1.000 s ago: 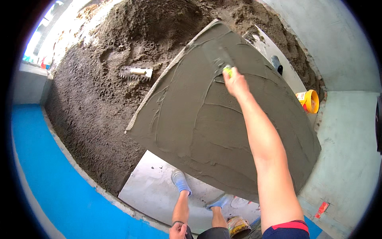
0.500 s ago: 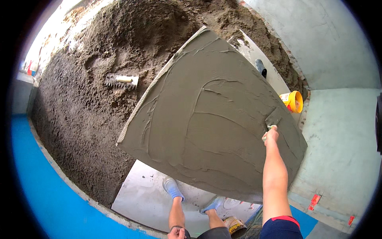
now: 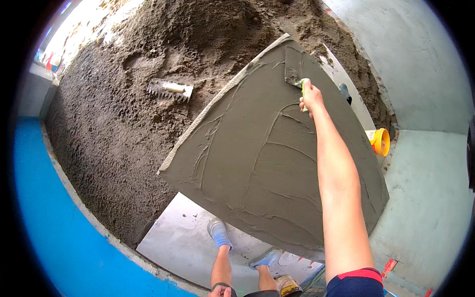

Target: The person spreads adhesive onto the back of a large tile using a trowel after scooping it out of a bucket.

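Note:
My right hand (image 3: 310, 95) grips the green handle of a flat trowel (image 3: 293, 67). The trowel's rectangular blade lies against wet grey mortar (image 3: 247, 153) near the far corner of a large board. Curved ridges mark the mortar, and the board's pale, rough edge (image 3: 217, 106) shows along the left side. At the bottom edge my left hand (image 3: 220, 291) is partly cut off beside my leg; its visible fingers look curled, and whatever they may hold is hidden.
A notched trowel (image 3: 170, 89) lies on the sand heap (image 3: 109, 128) to the left. A yellow bucket (image 3: 380, 142) and a dark shoe (image 3: 345, 93) are right of the board. Below it are a white panel (image 3: 173, 232), my clogs (image 3: 217, 231) and another bucket (image 3: 288, 285).
My right hand and the trowel have moved from the board's right side up to its far corner, the arm stretching farther out. The whole view has shifted slightly. My left hand stays low.

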A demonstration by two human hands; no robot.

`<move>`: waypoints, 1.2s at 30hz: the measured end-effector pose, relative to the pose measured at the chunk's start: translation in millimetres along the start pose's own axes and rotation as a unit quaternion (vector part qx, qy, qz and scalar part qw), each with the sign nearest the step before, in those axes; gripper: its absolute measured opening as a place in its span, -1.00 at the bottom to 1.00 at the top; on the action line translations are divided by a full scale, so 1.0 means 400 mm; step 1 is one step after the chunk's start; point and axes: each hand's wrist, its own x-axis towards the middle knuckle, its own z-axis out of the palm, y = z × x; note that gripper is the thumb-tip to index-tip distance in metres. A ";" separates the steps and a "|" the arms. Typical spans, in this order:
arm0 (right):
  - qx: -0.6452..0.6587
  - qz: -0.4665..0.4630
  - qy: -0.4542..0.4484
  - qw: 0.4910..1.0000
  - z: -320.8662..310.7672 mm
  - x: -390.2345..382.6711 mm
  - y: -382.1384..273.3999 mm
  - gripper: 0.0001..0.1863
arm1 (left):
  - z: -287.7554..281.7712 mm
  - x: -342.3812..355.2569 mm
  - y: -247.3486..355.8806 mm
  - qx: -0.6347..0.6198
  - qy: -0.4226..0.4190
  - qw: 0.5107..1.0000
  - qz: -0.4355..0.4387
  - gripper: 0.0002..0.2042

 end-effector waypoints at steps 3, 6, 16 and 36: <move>-0.077 -0.048 -0.053 0.994 -0.003 -0.004 0.004 -0.47 | 0.011 0.010 -0.002 -0.004 -0.005 1.000 -0.001 -0.79; -0.151 -0.052 -0.101 0.982 0.020 -0.084 0.057 -0.46 | 0.002 0.015 -0.038 0.073 0.034 0.995 0.066 -0.79; -0.466 -0.234 -0.152 0.840 -0.042 -0.404 0.164 -0.53 | -0.001 0.009 -0.005 0.069 0.022 0.996 0.048 -0.79; -0.234 -0.166 -0.255 0.923 0.418 -0.198 -0.171 -0.47 | 0.038 0.021 -0.015 0.103 0.037 0.988 0.110 -0.78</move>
